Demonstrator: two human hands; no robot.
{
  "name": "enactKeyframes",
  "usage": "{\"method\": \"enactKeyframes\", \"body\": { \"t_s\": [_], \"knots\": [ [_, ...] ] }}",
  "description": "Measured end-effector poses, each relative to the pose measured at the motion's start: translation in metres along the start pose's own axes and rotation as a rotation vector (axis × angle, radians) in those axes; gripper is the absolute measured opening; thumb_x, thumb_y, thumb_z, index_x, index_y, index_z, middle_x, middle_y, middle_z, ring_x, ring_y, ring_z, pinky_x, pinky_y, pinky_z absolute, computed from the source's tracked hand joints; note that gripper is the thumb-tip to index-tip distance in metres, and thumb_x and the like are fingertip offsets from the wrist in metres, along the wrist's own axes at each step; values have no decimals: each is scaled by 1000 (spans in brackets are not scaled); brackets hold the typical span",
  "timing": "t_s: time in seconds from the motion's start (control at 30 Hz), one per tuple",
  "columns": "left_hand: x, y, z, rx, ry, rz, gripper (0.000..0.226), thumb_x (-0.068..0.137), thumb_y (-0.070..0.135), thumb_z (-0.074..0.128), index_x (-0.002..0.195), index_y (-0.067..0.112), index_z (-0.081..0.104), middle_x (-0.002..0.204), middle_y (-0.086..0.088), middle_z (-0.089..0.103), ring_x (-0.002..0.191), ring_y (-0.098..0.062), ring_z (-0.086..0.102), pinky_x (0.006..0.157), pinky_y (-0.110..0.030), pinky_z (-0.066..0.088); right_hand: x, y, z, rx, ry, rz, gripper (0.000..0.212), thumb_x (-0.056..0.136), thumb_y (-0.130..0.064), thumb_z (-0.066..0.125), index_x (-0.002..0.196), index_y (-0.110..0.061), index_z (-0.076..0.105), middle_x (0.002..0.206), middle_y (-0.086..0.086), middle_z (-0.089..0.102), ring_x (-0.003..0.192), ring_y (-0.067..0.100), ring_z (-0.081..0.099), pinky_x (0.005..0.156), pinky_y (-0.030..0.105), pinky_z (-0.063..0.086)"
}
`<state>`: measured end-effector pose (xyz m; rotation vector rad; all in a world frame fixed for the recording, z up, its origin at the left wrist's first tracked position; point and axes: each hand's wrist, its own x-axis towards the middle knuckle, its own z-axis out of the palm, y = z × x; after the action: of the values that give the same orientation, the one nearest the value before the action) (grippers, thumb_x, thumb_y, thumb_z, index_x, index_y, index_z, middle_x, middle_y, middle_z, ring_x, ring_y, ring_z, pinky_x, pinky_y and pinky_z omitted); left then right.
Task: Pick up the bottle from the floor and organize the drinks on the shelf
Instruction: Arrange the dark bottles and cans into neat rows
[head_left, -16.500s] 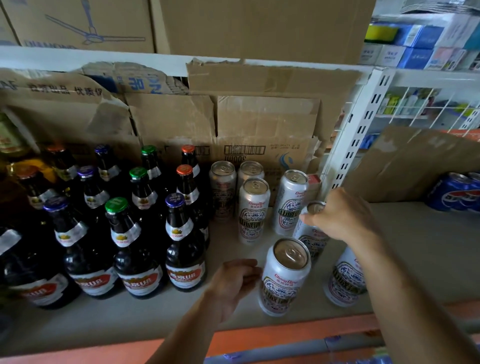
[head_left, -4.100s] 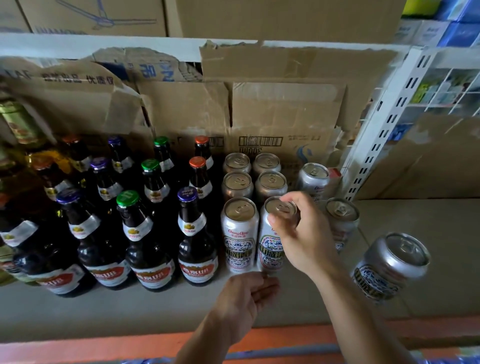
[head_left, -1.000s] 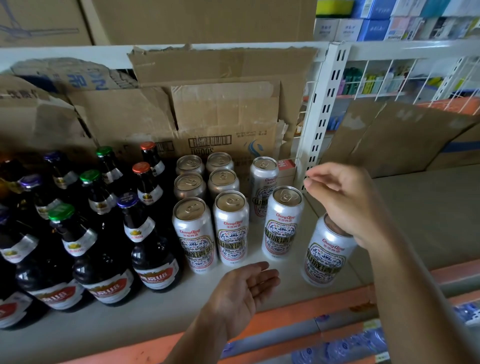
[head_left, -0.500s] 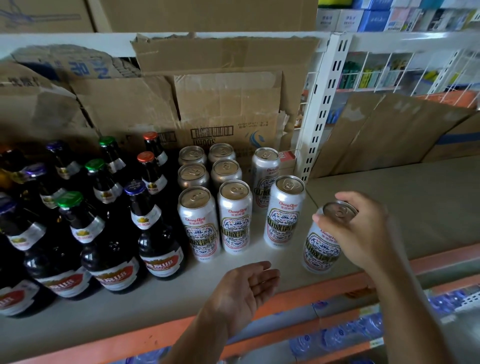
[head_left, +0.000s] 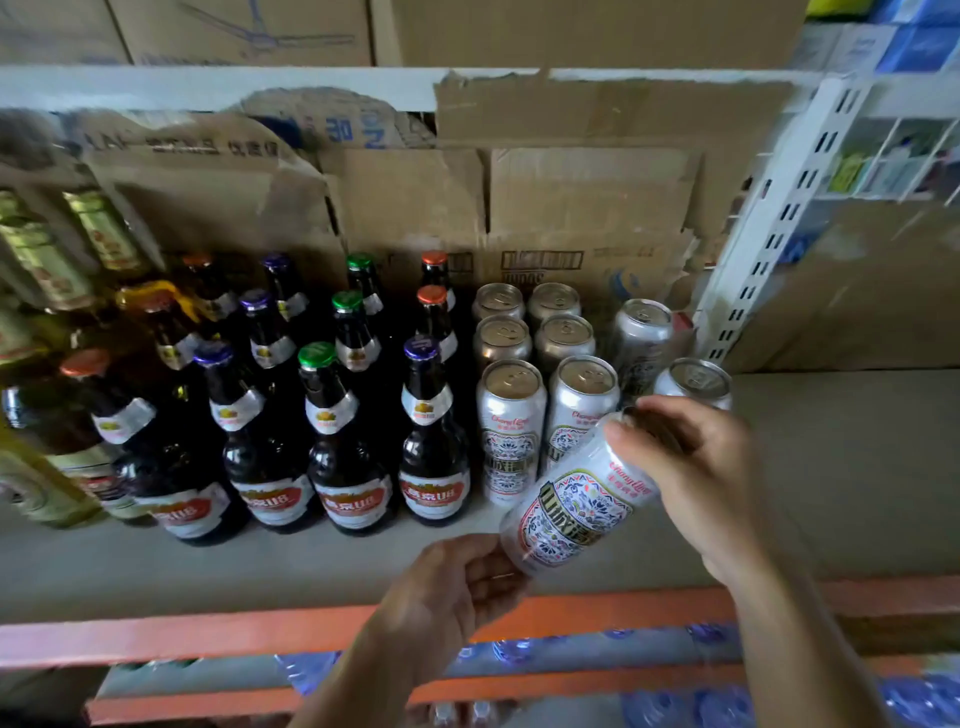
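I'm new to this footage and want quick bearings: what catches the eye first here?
A beer can held tilted above the front of the shelf: the right hand grips its top, the left hand meets its lower end. Behind it silver cans stand in rows, with dark beer bottles in coloured caps to their left.

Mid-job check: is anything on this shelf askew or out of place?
One silver patterned can is tilted above the grey shelf front, its top gripped by the right hand, the left hand at its base. The other silver cans and dark glass bottles stand upright. Cardboard behind is torn.
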<state>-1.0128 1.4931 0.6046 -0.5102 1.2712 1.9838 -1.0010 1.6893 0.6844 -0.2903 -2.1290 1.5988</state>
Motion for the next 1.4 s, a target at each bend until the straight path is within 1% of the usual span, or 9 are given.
{"method": "enactKeyframes", "body": {
  "t_s": [0.17, 0.33, 0.5, 0.6, 0.7, 0.87, 0.97, 1.1, 1.4],
  "knots": [
    [-18, 9, -39, 11, 140, 67, 35, 85, 8, 52, 59, 3, 75, 74, -17, 73, 63, -20, 68, 61, -27, 57, -15, -13, 49, -130, -130, -113, 43, 58, -61, 68, 82, -26, 68, 70, -7, 69, 67, 7, 63, 65, 34, 52],
    [-37, 10, -59, -1, 251, 131, 20, 86, 4, 53, 83, -6, 70, 76, -19, 72, 64, -21, 66, 57, -24, 57, -28, -26, 84, -228, -234, -220, 45, 60, -60, 66, 89, -26, 68, 76, -17, 68, 72, -5, 60, 62, 9, 42],
    [-47, 10, -69, 7, 312, 203, 19, 87, 4, 53, 92, -7, 68, 78, -16, 70, 67, -21, 66, 59, -23, 55, -38, -34, 102, -284, -283, -277, 50, 60, -55, 68, 88, -13, 67, 66, -9, 66, 73, 0, 61, 66, 13, 44],
    [-48, 11, -73, -21, 354, 236, 18, 90, 4, 51, 94, -6, 66, 81, -18, 72, 70, -21, 70, 65, -25, 56, -43, -37, 111, -329, -315, -287, 62, 57, -67, 62, 103, -27, 69, 68, -31, 56, 75, -11, 57, 64, 4, 42],
    [-50, 8, -74, 20, 364, 245, 19, 90, 4, 50, 93, -4, 67, 86, -22, 73, 75, -23, 72, 69, -27, 57, -47, -36, 119, -336, -327, -306, 60, 55, -71, 61, 100, -32, 65, 72, -24, 63, 72, -2, 60, 62, 13, 45],
    [-48, -7, -66, 55, 295, 148, 31, 90, 5, 48, 69, 0, 70, 65, -17, 70, 56, -22, 69, 51, -24, 55, -49, -35, 121, -326, -381, -349, 67, 54, -78, 61, 102, -32, 61, 84, -18, 66, 78, -1, 59, 66, 17, 45],
    [-44, -18, -53, 101, 190, 70, 29, 91, 10, 49, 74, 1, 71, 70, -17, 71, 60, -23, 69, 51, -24, 54, -45, -31, 109, -242, -384, -346, 58, 63, -74, 62, 102, -31, 62, 80, -20, 66, 78, -5, 61, 67, 13, 46],
    [-35, -27, -29, 134, 84, 38, 26, 90, 12, 51, 81, 2, 73, 79, -15, 72, 70, -24, 70, 60, -26, 55, -31, -15, 83, -182, -287, -269, 49, 74, -60, 63, 105, -22, 67, 91, -15, 70, 89, -4, 65, 76, 28, 56],
    [-3, -22, 27, 148, -24, 34, 25, 92, 8, 43, 89, 3, 68, 71, -9, 72, 65, -19, 69, 65, -25, 51, -2, 9, 19, -146, -59, -165, 10, 81, -30, 70, 88, -34, 63, 87, -10, 70, 84, -2, 66, 61, 14, 50]
  ]
}}
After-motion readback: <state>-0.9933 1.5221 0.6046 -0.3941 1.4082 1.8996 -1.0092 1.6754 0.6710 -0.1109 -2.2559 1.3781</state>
